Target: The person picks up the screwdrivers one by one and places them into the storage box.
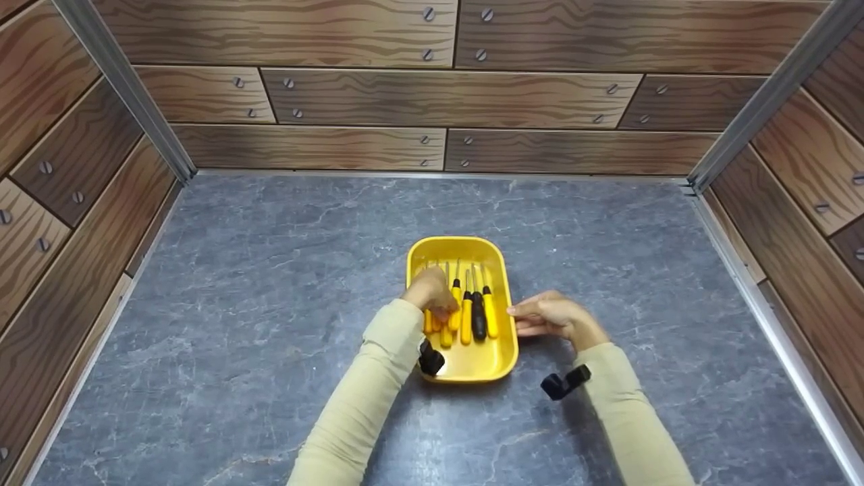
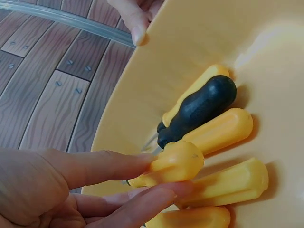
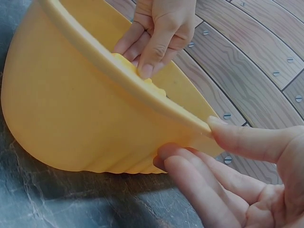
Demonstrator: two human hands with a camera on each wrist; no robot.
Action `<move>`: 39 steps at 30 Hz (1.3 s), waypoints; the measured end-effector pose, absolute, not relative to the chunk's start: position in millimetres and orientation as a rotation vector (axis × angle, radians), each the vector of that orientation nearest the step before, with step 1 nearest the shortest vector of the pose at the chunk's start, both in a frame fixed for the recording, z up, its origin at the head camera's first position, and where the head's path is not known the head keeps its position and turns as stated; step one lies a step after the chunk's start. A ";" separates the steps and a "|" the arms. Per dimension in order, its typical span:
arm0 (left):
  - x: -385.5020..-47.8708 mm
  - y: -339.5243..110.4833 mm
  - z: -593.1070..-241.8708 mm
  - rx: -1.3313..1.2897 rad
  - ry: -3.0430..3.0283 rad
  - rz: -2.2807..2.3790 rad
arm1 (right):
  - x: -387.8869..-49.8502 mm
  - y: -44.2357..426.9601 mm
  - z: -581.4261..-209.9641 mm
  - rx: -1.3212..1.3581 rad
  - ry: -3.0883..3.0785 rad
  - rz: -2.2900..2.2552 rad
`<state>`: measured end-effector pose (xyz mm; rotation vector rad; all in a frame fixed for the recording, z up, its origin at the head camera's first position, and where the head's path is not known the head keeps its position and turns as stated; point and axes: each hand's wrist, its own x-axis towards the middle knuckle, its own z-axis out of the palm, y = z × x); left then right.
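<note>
A deep yellow plastic tray (image 1: pixel 472 366) stands on the floor with several screwdrivers lying side by side inside. My left hand (image 1: pixel 432 295) reaches into its left part. Between thumb and fingers it pinches the yellow handle of a screwdriver (image 2: pixel 176 164), lifted slightly over the neighbouring handles in the left wrist view. One black-handled screwdriver (image 1: pixel 478 318) lies among the yellow ones on the right. At the tray's right side, my right hand (image 1: pixel 557 317) holds the rim, thumb at the edge and fingers against the outer wall. The left hand hides some of the shafts.
The grey marbled floor (image 1: pixel 283 270) extends around the tray. Wood-patterned walls (image 1: pixel 351 98) with metal edging enclose the back and both sides. A black wrist camera (image 1: pixel 565 383) sits by the right sleeve.
</note>
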<state>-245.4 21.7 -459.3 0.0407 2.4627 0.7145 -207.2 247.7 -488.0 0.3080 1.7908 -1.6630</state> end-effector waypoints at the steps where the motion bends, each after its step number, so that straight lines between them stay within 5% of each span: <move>1: -246.0 22.0 -459.9 0.043 2.459 0.712 | -207.2 247.9 -488.4 0.309 1.791 -1.663; 39: -240.1 24.0 -460.8 0.082 2.610 0.613 | -207.5 248.4 -487.7 0.332 1.783 -1.677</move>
